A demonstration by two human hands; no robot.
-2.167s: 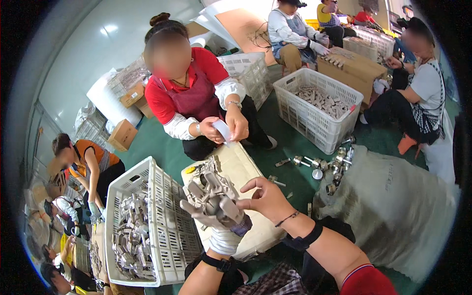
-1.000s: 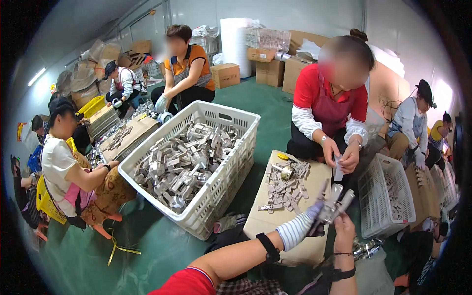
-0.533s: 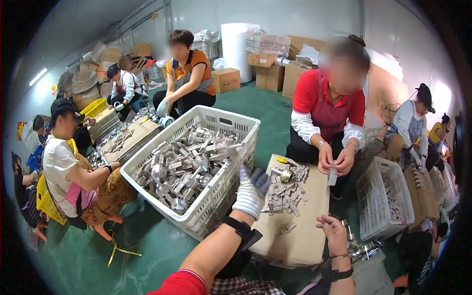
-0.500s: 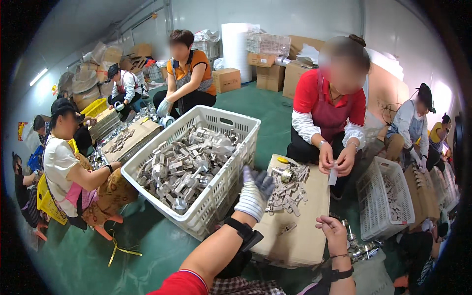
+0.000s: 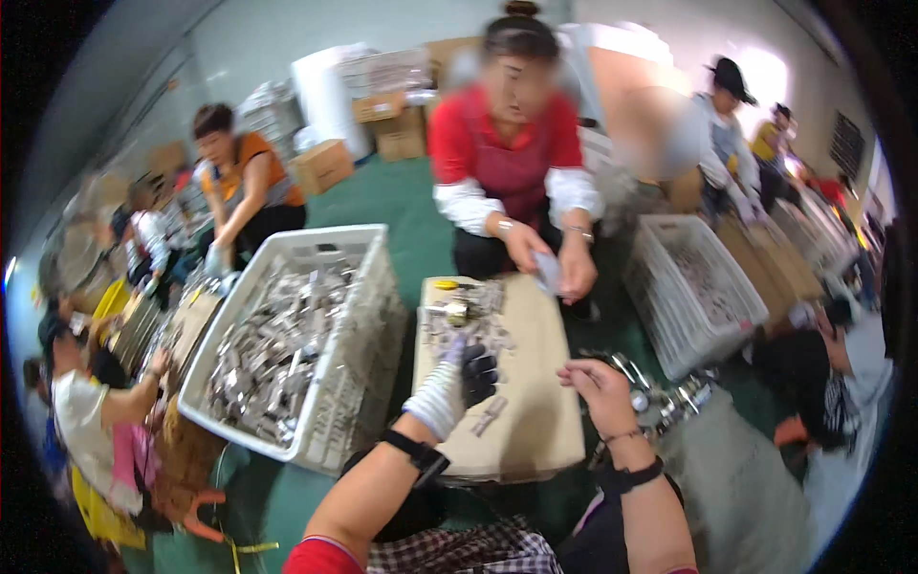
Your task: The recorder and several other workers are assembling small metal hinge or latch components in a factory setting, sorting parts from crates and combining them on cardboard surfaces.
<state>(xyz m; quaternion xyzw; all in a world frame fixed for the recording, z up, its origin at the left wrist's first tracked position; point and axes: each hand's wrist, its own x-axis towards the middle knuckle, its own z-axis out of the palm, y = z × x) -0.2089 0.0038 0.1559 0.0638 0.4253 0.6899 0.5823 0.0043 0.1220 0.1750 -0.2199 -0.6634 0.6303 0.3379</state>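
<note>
My left hand (image 5: 448, 390), in a white glove with dark fingers, reaches over a cardboard sheet (image 5: 541, 411). Its blurred fingers look apart, with no object visible in them. Just beyond it lies a pile of small flat metal pieces (image 5: 492, 330), with a round shiny metal fitting (image 5: 459, 308) among them. One loose piece (image 5: 489, 416) rests on the cardboard to the right of this hand. Bare and half curled, my right hand (image 5: 604, 394) hovers by the cardboard's right edge. I see nothing between its slightly parted fingertips.
A white plastic crate (image 5: 368, 330) full of metal parts stands at my left. Across the cardboard, a person in red (image 5: 507, 143) holds a pale slip (image 5: 547, 271). Another crate (image 5: 684, 340) and shiny metal fittings (image 5: 679, 402) are at the right. More people work around.
My view has swung right, so the crate and cardboard sit farther left. My left hand has moved from beside the crate to the pile's near side. My right hand stays near the cardboard's right edge.
</note>
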